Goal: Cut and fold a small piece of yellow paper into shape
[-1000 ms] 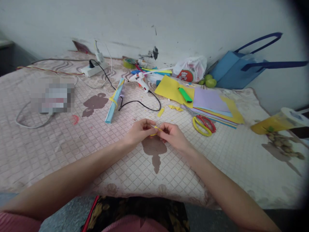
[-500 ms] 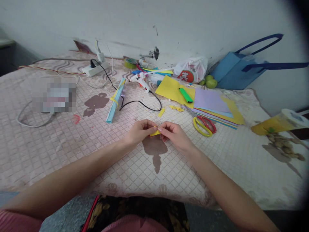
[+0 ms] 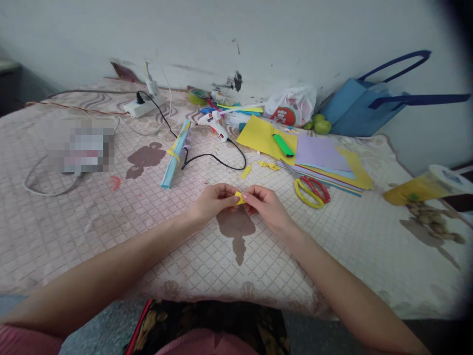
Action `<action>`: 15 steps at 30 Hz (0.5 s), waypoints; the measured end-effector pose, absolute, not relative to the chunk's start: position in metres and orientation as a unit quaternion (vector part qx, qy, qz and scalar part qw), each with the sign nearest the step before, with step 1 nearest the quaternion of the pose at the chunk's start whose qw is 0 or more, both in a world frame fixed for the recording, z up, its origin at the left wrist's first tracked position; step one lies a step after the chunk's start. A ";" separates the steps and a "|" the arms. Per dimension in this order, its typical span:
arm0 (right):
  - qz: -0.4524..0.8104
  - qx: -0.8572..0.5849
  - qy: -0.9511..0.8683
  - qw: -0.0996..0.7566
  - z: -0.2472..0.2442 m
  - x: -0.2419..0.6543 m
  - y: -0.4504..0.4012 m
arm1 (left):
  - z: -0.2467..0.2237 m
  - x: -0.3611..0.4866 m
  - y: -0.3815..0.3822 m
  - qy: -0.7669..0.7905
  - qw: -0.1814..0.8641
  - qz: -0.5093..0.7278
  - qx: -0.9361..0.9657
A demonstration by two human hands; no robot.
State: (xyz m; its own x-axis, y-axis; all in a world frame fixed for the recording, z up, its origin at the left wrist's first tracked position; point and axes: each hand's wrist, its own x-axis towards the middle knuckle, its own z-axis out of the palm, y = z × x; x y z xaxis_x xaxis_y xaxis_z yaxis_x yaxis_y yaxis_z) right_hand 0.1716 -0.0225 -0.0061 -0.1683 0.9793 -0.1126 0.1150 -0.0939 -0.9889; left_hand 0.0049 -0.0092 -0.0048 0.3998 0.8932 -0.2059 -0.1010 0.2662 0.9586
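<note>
Facing each other over the cloth-covered table, inward from its front edge's middle, the left hand and right hand both pinch a small yellow piece, probably light, easily creased paper, best held by its edges.

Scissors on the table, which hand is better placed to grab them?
Probably the right hand: the scissors lie to its right, farther from the left hand. Both hands pinch the yellow piece, though.

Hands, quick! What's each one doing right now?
Left hand: closed, pinching one side of a small yellow piece.
Right hand: closed, pinching the other side of that small yellow piece.
</note>
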 end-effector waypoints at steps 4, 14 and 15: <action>0.532 -0.511 -0.543 0.401 -0.007 0.170 -0.023 | -0.004 0.006 -0.010 0.417 0.684 0.360 0.479; 0.538 -0.501 -0.556 0.389 -0.008 0.171 -0.021 | -0.002 0.006 -0.010 0.413 0.699 0.351 0.466; 0.542 -0.497 -0.556 0.388 -0.007 0.171 -0.021 | -0.002 0.006 -0.009 0.409 0.706 0.353 0.457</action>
